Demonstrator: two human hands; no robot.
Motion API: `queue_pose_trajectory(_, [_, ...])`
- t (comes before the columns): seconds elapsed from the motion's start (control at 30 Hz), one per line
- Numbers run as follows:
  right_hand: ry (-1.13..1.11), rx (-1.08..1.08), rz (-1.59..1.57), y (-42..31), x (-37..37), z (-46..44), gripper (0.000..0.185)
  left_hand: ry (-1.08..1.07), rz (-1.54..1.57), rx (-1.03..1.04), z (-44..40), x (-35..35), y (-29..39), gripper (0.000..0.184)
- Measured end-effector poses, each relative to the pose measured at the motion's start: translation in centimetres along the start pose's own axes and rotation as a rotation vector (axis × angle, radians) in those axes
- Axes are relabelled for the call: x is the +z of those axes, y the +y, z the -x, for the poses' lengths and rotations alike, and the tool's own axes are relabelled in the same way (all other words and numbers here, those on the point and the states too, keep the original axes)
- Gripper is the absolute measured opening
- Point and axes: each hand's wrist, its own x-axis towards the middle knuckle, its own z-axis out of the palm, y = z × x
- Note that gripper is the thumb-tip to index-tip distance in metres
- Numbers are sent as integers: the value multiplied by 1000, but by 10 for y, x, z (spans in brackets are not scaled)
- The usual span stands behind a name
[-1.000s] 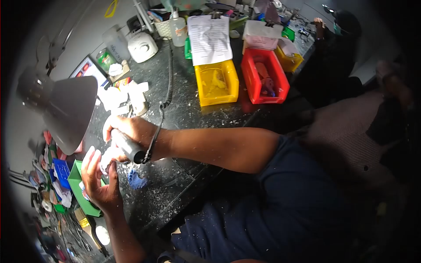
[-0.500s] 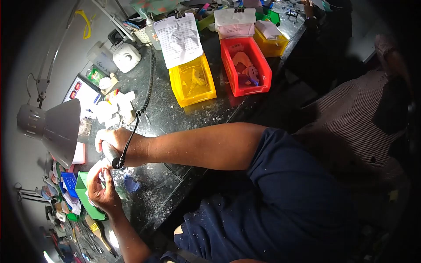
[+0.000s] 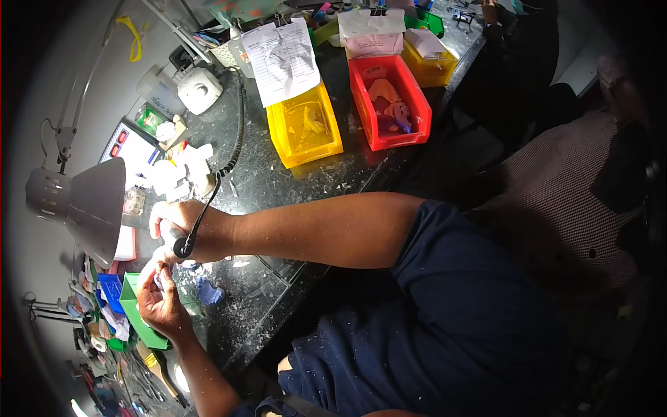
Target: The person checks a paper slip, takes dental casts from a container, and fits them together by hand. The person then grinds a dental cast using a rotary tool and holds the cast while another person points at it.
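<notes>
My right hand (image 3: 186, 217) is wrapped round a grey rotary handpiece (image 3: 171, 235), whose black rear end joins a coiled cord (image 3: 240, 132). Just below it in the view, my left hand (image 3: 164, 309) is closed, thumb and fingers pinching a small pale piece (image 3: 160, 279). Fingers cover most of that piece, so its kind cannot be told. The two hands meet at the fingertips, under the lamp light. The handpiece's working tip is hidden. A blue moulded piece (image 3: 209, 291) lies on the dusty bench beside my left hand.
A grey lamp (image 3: 97, 212) hangs close to my hands. A green bin (image 3: 130, 295) sits beside my left hand. Farther up stand a yellow bin (image 3: 316, 158) and a red bin (image 3: 399, 144) holding moulded pieces. A brush (image 3: 157, 368) lies near my left forearm. White debris dusts the bench (image 3: 271, 201).
The handpiece's rear end has shifted slightly up and left and tilted a little with my right hand. My left hand stays nearly in place, still pinching the pale piece.
</notes>
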Motion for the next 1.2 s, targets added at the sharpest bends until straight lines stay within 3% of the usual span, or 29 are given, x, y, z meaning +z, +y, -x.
queue_pose_trajectory(0.1, [63, -156, 152, 7, 1, -6, 43, -4, 3, -5, 0, -4, -4, 21])
queue_pose_trajectory(0.13, [162, -391, 350, 10, 0, -10, 36, -6, 9, 9, 0, -5, -4, 21])
queue_pose_trajectory(0.2, [24, -203, 249, 11, -9, -7, 26, -9, 23, 37, -1, -5, -2, 21])
queue_pose_trajectory(0.23, [-5, 236, -338, -11, -16, -6, 29, -10, 30, 52, -1, -4, -1, 21])
queue_pose_trajectory(0.3, [132, 31, -268, 12, -12, -19, 30, -22, 63, 62, 0, -3, 0, 21])
queue_pose_trajectory(0.37, [239, -2, -248, 14, -21, -30, 30, -43, 52, 67, 1, -4, 1, 21])
queue_pose_trajectory(0.5, [335, 300, -356, -2, -50, -35, 37, -51, 112, 80, 3, -1, 9, 20])
queue_pose_trajectory(0.53, [360, 333, -294, -14, -55, -31, 47, -65, 131, 116, 2, -1, 12, 20])
queue_pose_trajectory(0.57, [390, 282, -293, -6, -58, -34, 46, -71, 107, 122, 2, -1, 15, 21])
queue_pose_trajectory(0.67, [438, 166, 95, 22, -73, -42, 53, -70, 20, 116, 2, -1, 23, 23])
queue_pose_trajectory(0.7, [460, 361, 432, 3, -79, -39, 61, -66, 142, 69, 4, 3, 28, 31])
queue_pose_trajectory(0.73, [644, 248, 792, 36, -78, -44, 56, -62, 138, 77, 4, 5, 27, 38])
queue_pose_trajectory(0.8, [284, -82, 897, 67, -106, -47, 28, -46, 60, 94, 4, 2, 27, 51])
queue_pose_trajectory(0.83, [315, -315, 1090, 71, -112, -46, 22, -47, 3, 104, 2, 1, 30, 58])
queue_pose_trajectory(0.87, [371, -386, 1147, 81, -118, -48, 26, -41, -27, 136, 1, -2, 33, 57])
queue_pose_trajectory(0.9, [362, -301, 1110, 71, -123, -50, 26, -44, -48, 170, 0, -1, 35, 56])
queue_pose_trajectory(0.97, [342, 173, 919, 23, -114, -46, 33, -37, 36, 148, -2, 1, 43, 63])
queue_pose_trajectory(1.0, [318, 276, 908, 15, -112, -46, 39, -33, 27, 187, -3, 0, 41, 65])
queue_pose_trajectory(1.2, [35, 567, 1133, 22, -109, -40, 56, -34, -13, 226, -5, -6, 39, 76])
